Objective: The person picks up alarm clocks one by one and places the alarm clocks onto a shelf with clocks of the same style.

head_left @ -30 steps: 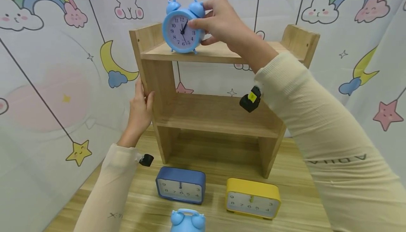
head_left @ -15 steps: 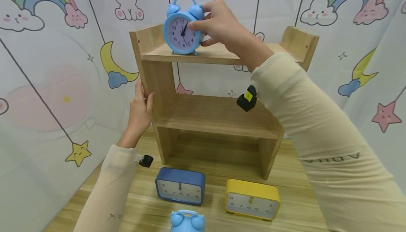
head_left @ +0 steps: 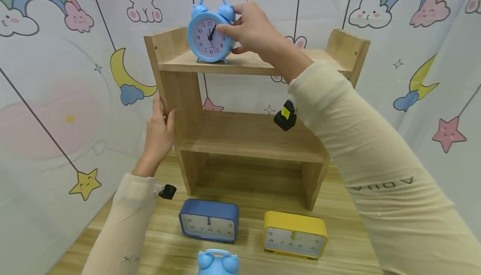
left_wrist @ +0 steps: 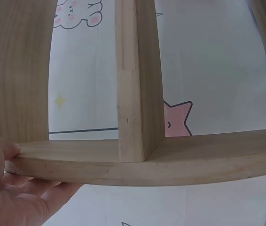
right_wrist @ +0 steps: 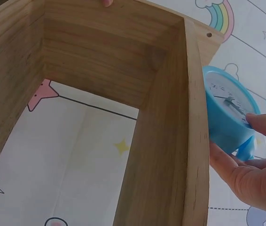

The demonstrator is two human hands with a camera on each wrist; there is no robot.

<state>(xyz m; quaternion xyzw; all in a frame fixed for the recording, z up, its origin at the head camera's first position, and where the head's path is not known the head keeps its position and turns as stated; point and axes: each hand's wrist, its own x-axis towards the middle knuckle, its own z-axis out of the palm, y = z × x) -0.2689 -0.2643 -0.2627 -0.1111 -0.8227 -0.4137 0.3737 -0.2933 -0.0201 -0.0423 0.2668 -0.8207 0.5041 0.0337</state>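
Observation:
A light-blue twin-bell alarm clock (head_left: 208, 43) stands at the left end of the top board of a wooden shelf (head_left: 248, 135), its feet close to the front edge. My right hand (head_left: 255, 29) holds it from the right, thumb on the dial and fingers behind the case. In the right wrist view, the clock (right_wrist: 227, 113) shows beside the board edge between thumb and fingers. My left hand (head_left: 158, 131) grips the shelf's left side panel. The left wrist view has that hand (left_wrist: 15, 193) with its thumb on one face of the panel (left_wrist: 184, 172) and fingers on the other.
On the wood-grain table (head_left: 345, 225) before the shelf lie a blue rectangular clock (head_left: 208, 220) and a yellow one (head_left: 294, 233). A second light-blue bell clock (head_left: 218, 263) is cut off at the bottom edge. Printed cloth (head_left: 394, 112) hangs behind and beside the shelf.
The head view has shifted slightly, so everything sits a little further left. The clock's handle sits slightly lower against the shelf than a second ago. Both hands keep their holds.

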